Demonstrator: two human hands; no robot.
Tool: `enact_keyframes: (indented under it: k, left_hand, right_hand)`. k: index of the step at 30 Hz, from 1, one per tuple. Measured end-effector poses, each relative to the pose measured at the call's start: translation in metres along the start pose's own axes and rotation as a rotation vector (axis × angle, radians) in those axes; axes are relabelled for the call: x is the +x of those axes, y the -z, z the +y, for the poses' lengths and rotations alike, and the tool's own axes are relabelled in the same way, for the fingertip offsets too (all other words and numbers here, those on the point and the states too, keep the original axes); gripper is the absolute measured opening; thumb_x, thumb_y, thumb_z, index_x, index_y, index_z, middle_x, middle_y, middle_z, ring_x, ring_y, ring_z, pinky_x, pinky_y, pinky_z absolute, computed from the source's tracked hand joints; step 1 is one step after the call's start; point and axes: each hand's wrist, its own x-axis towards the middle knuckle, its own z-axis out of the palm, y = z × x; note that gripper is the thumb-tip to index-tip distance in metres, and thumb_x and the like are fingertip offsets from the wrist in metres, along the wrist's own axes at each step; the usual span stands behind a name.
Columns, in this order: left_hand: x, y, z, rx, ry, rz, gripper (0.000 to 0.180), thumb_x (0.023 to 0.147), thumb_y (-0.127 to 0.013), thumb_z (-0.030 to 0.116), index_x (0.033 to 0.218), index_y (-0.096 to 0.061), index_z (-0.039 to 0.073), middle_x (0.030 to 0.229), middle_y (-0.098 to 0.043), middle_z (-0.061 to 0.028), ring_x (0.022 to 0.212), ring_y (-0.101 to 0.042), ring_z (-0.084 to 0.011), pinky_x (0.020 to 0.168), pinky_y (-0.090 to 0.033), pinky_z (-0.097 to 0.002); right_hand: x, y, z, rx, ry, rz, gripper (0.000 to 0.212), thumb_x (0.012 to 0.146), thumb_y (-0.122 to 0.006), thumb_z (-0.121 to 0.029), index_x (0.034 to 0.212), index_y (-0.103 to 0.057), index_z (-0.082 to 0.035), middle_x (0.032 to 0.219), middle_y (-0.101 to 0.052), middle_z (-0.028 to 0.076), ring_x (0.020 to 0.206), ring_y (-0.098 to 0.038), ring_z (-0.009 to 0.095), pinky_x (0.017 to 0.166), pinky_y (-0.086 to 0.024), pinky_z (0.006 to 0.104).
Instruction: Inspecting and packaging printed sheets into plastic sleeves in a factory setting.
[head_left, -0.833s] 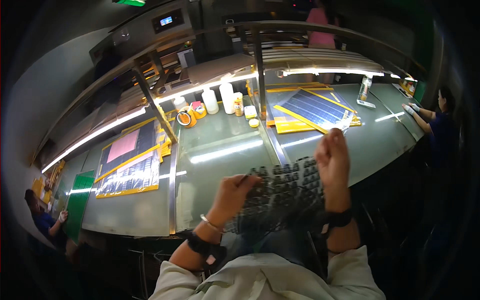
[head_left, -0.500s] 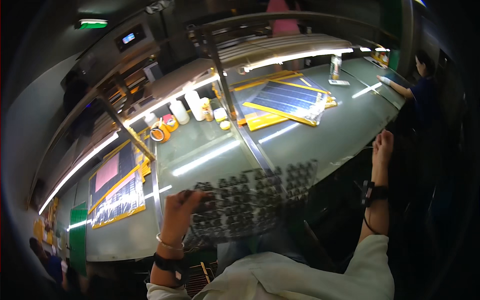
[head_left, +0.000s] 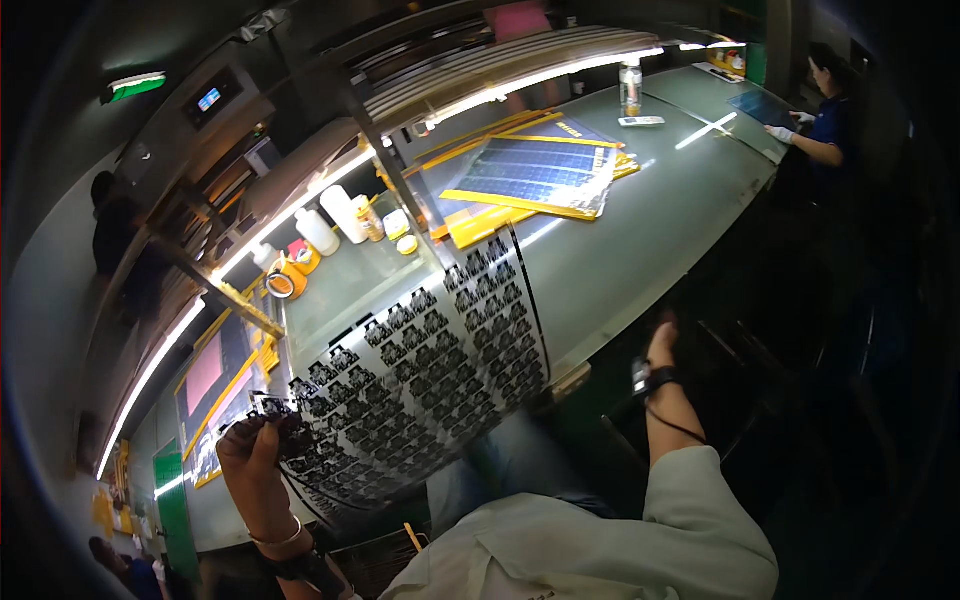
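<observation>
My left hand point(head_left: 252, 445) pinches the left edge of a large, clear film sheet point(head_left: 420, 375) printed with rows of small black patterns. The sheet is held up in front of me, slightly curved, over the front of the worktable point(head_left: 640, 240). A black strip runs down its far right edge. Off to the right, past the table's front edge, my right hand point(head_left: 663, 345) is apart from the sheet. Its fingers are foreshortened and dim, so how they are held does not show.
Yellow-edged film panels point(head_left: 535, 175) lie stacked at the back. White bottles point(head_left: 317, 232) and orange tape rolls point(head_left: 288, 278) stand back left under a lit shelf. More panels with a pink sheet point(head_left: 204, 372) lie at left. A gloved co-worker point(head_left: 835, 115) is at the far right.
My left hand has moved left with the film sheet, which now stands taller and spread out. My right hand has moved left and lower. The co-worker's hands are now at a dark sheet.
</observation>
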Motion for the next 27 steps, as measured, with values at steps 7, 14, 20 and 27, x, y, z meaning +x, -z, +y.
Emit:
enact_keyframes:
  k: [7, 14, 20, 27]
  left_hand:
    - [-0.010, 0.026, 0.026, -0.066, -0.193, 0.128, 0.025, 0.086, -0.064, 0.014, 0.104, -0.055, 0.000, 0.092, -0.064, -0.0080, 0.075, -0.062, -0.0149, 0.068, -0.052, -0.0277]
    - [0.005, 0.063, 0.010, -0.288, -0.287, 0.249, 0.023, 0.092, -0.054, 0.011, 0.112, -0.055, 0.000, 0.104, -0.062, -0.0060, 0.085, -0.060, -0.0128, 0.075, -0.048, -0.0241]
    - [0.007, 0.106, -0.042, -0.522, -0.070, 0.297, 0.025, 0.091, -0.056, 0.014, 0.112, -0.057, 0.002, 0.102, -0.063, -0.0040, 0.089, -0.060, -0.0134, 0.078, -0.048, -0.0275]
    - [0.005, 0.163, -0.159, -0.642, 0.066, 0.480, 0.018, 0.089, -0.059, 0.015, 0.104, -0.061, 0.003, 0.092, -0.065, -0.0035, 0.076, -0.062, -0.0123, 0.066, -0.050, -0.0246]
  right_hand:
    - [-0.183, -0.008, -0.107, -0.528, -0.035, -0.563, 0.051, 0.094, -0.048, -0.032, 0.135, -0.039, -0.002, 0.139, -0.039, 0.012, 0.127, -0.037, 0.023, 0.105, -0.028, 0.0340]
    - [-0.352, -0.037, -0.185, 0.014, -0.495, -1.377, 0.066, 0.090, -0.057, -0.039, 0.138, -0.032, -0.001, 0.130, -0.046, 0.018, 0.116, -0.048, 0.023, 0.096, -0.038, 0.0348]
    - [-0.384, -0.146, -0.171, 0.041, -0.568, -1.561, 0.069, 0.087, -0.062, -0.038, 0.137, -0.034, 0.000, 0.119, -0.056, 0.014, 0.103, -0.054, 0.018, 0.087, -0.042, 0.0292]
    - [-0.405, -0.193, -0.181, -0.386, -0.380, -1.998, 0.036, 0.080, -0.071, -0.025, 0.102, -0.057, 0.000, 0.076, -0.058, 0.000, 0.069, -0.053, 0.007, 0.062, -0.042, 0.0228]
